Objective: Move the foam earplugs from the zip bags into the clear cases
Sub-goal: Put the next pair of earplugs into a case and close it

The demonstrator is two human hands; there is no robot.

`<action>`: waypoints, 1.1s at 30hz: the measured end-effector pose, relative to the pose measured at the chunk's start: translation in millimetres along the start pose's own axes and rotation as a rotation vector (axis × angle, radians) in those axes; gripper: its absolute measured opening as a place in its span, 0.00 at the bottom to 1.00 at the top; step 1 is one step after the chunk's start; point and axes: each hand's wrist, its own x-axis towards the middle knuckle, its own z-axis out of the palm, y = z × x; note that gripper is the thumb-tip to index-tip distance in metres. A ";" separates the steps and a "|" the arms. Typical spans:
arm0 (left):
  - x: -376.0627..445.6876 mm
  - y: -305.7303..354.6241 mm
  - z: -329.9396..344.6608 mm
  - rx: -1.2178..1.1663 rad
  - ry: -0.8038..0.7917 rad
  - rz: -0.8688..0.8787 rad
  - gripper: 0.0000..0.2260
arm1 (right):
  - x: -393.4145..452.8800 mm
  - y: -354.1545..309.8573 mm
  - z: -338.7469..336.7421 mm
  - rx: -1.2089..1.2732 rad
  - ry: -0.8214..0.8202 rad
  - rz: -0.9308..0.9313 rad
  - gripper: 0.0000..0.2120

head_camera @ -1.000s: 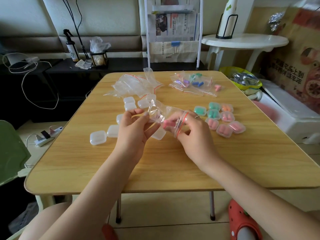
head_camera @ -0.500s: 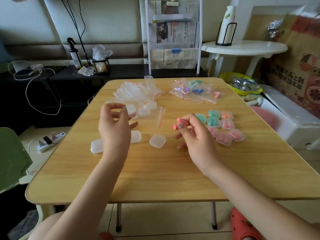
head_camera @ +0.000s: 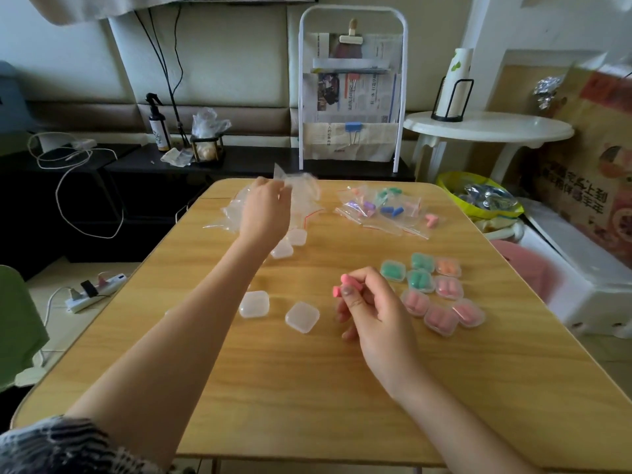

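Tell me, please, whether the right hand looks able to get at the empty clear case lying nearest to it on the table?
Probably yes: the empty clear case lies just left of the right hand with bare table between, though its fingers already pinch pink earplugs.

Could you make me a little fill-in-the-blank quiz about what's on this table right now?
1. The right hand pinches earplugs coloured ____.
2. The left hand reaches over the pile of empty ____ at the table's far edge.
3. The filled cases lie to the ____ of the right hand.
4. The nearest empty case has its lid ____.

Missing words: pink; zip bags; right; closed
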 end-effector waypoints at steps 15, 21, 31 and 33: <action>-88.7 19.8 -44.3 0.097 -0.332 0.207 0.16 | 2.8 1.0 -1.0 -0.036 0.028 0.072 0.10; -156.9 36.7 -48.5 -0.307 -0.331 0.276 0.21 | 1.8 1.1 0.9 -0.042 -0.062 0.077 0.13; -150.6 27.9 -53.1 -0.202 -0.165 0.194 0.07 | 0.5 3.2 2.4 0.019 -0.146 0.055 0.09; -150.0 26.7 -51.4 -0.126 -0.129 0.239 0.06 | 0.6 2.2 2.8 0.077 -0.144 0.089 0.12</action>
